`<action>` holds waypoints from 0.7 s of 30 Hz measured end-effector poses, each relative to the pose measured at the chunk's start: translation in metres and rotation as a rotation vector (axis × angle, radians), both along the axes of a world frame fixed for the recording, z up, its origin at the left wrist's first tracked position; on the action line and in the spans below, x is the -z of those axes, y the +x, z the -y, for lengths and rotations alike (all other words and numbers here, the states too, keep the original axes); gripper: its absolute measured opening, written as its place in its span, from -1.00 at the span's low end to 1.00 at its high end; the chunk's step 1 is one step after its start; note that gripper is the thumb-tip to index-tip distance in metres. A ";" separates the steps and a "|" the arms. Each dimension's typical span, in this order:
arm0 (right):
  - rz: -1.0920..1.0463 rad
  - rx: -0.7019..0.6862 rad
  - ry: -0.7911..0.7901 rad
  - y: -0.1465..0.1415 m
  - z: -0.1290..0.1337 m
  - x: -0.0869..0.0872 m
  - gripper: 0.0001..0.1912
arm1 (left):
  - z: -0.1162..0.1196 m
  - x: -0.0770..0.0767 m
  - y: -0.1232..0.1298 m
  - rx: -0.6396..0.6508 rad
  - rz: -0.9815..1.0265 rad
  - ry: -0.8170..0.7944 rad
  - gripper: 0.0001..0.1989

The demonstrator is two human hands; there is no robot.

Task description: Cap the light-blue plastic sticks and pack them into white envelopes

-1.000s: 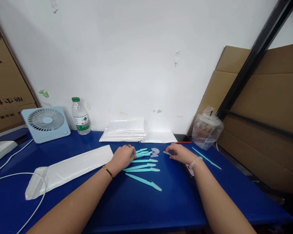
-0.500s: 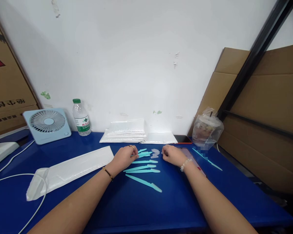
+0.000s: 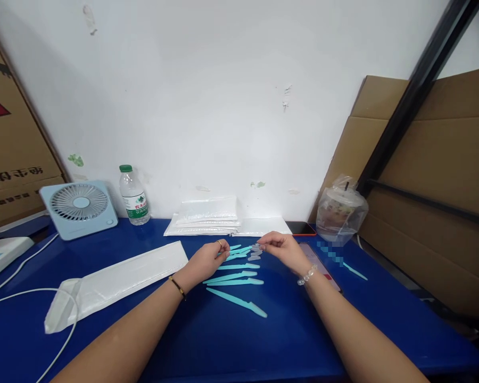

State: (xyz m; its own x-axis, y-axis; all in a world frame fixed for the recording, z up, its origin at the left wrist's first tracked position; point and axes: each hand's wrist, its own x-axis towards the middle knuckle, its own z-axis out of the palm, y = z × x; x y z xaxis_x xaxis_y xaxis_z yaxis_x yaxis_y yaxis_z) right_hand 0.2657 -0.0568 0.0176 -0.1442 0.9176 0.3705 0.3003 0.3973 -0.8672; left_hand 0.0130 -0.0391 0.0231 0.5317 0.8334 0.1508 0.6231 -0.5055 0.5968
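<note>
Several teal eyebrow razors point(image 3: 237, 304) lie on the blue table, fanned out in front of me and bunched closer together at the back. My left hand point(image 3: 211, 260) is closed at the left end of the bunch, its thumb and fingers pinching a teal razor that they largely cover. Beside the razors' right ends is a small group of clear plastic blade caps point(image 3: 254, 257). My right hand point(image 3: 284, 251) reaches over these from the right, thumb and forefinger closed on one cap at the group's back edge.
A white padded mailer point(image 3: 123, 274) lies at left, with a white cable point(image 3: 74, 314) across its end. Behind stand a fan point(image 3: 80, 207), a water bottle point(image 3: 134, 197) and stacked mailers point(image 3: 205, 215). At right are a phone point(image 3: 321, 266), a single razor point(image 3: 355, 271) and a bagged drink point(image 3: 339, 213).
My right hand has moved slightly left and away from me, its thumb and forefinger now at the clear caps. The left hand stays by the razors with its fingers closed.
</note>
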 end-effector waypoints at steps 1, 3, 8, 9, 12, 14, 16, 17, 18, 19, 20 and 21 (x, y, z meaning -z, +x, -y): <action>-0.043 0.000 -0.005 0.000 0.000 -0.001 -0.78 | 0.000 0.000 0.000 0.002 0.009 -0.001 -0.73; -0.083 -0.002 -0.004 0.000 0.001 -0.002 -0.80 | -0.001 0.001 0.000 -0.001 0.019 0.000 -0.72; -0.072 -0.041 -0.028 -0.002 0.001 0.000 -0.76 | -0.004 0.004 0.000 0.014 0.035 0.008 -0.71; -0.056 -0.037 -0.022 -0.003 0.001 0.000 -0.75 | -0.004 0.005 -0.001 0.019 0.034 0.008 -0.71; 0.014 -0.006 0.032 -0.006 0.002 0.001 -0.77 | -0.005 0.007 -0.002 0.029 0.030 0.003 -0.71; 0.058 -0.002 0.072 -0.007 0.002 0.003 -0.80 | -0.005 0.009 -0.002 0.032 0.030 -0.003 -0.69; 0.090 -0.005 0.102 -0.008 0.002 0.005 -0.84 | -0.006 0.010 -0.002 0.029 0.034 -0.004 -0.68; 0.101 -0.002 0.108 -0.008 0.001 0.006 -0.85 | -0.006 0.011 -0.002 0.029 0.035 -0.002 -0.68; 0.106 0.001 0.108 -0.007 0.001 0.007 -0.85 | -0.007 0.011 -0.002 0.030 0.038 0.003 -0.68; 0.106 0.004 0.101 -0.007 0.000 0.008 -0.85 | -0.007 0.011 -0.002 0.032 0.041 0.008 -0.68; 0.103 0.005 0.089 -0.007 0.000 0.010 -0.84 | -0.008 0.011 -0.002 0.035 0.044 0.012 -0.69; 0.103 0.002 0.076 -0.007 0.000 0.011 -0.84 | -0.008 0.011 -0.002 0.040 0.046 0.013 -0.69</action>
State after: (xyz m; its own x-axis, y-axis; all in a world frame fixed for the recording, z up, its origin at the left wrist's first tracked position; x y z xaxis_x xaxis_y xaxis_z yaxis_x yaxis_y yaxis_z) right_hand 0.2589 -0.0563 0.0070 -0.1828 0.8878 0.4224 0.3871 0.4599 -0.7992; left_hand 0.0112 -0.0314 0.0119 0.5572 0.8092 0.1863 0.5743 -0.5375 0.6175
